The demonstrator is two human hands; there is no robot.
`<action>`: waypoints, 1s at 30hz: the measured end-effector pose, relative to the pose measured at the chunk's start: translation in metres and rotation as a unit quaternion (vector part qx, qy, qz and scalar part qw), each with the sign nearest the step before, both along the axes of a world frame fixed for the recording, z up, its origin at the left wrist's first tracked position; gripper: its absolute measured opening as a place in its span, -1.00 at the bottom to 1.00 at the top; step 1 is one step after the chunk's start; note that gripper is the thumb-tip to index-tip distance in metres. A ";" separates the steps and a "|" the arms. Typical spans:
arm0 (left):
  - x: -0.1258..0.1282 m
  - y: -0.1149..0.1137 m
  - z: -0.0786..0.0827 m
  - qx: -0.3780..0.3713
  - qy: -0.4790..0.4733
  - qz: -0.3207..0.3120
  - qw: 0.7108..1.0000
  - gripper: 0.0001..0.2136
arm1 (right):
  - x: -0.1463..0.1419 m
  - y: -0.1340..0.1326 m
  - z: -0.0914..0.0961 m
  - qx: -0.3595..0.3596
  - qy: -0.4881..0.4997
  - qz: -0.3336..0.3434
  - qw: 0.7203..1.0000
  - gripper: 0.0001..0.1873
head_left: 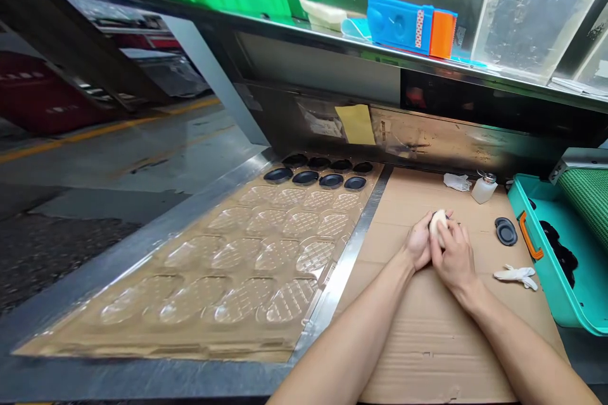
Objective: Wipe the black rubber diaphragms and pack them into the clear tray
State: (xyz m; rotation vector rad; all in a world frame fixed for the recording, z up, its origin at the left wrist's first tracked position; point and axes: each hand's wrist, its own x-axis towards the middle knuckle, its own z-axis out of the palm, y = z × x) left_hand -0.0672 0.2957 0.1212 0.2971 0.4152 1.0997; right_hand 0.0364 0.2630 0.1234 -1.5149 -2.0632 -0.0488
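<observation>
Both my hands meet over the cardboard sheet (427, 335) at centre right. My left hand (418, 243) is closed around a small dark part that is mostly hidden. My right hand (453, 253) is closed and presses a whitish cloth pad (437, 221) against that part. A loose black oval part (506, 231) lies on the cardboard just right of my hands. To the left lies a clear plastic blister tray (247, 259) with several rows of pockets; its far rows hold several black oval parts (316, 176), the nearer pockets show none.
A small white bottle (483, 188) and a crumpled white wipe (456, 181) sit at the cardboard's far edge. A white glove (517, 275) lies near the teal bin (570, 304) holding dark parts. A blue-and-orange box (411, 24) sits on the shelf above.
</observation>
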 end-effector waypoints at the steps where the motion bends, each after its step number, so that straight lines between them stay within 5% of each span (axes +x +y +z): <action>1: -0.001 0.000 0.001 -0.001 -0.004 -0.002 1.000 -0.62 | -0.001 0.001 0.000 0.001 0.001 -0.026 1.000 -0.55; 3: -0.001 -0.001 0.003 -0.005 -0.009 -0.005 1.000 -0.60 | -0.001 0.003 -0.002 0.014 0.003 -0.056 0.998 -0.57; 7: -0.002 -0.002 0.004 -0.013 -0.013 -0.001 1.000 -0.57 | 0.002 0.003 -0.005 0.050 -0.016 0.007 0.999 -0.58; 11: -0.002 0.000 0.001 -0.015 0.008 0.006 1.000 -0.59 | 0.003 -0.002 -0.003 0.040 -0.014 -0.051 0.998 -0.60; 14: -0.003 0.000 0.000 -0.011 0.006 -0.008 1.000 -0.58 | 0.004 -0.002 0.000 0.032 -0.040 -0.002 0.999 -0.58; 19: -0.004 0.000 -0.002 -0.013 0.051 -0.007 0.999 -0.59 | 0.023 0.015 0.004 -0.030 -0.010 -0.109 0.994 -0.61; 30: -0.002 -0.003 -0.006 0.012 0.128 0.043 0.991 -0.73 | 0.049 0.022 -0.006 -0.025 0.037 -0.111 0.993 -0.61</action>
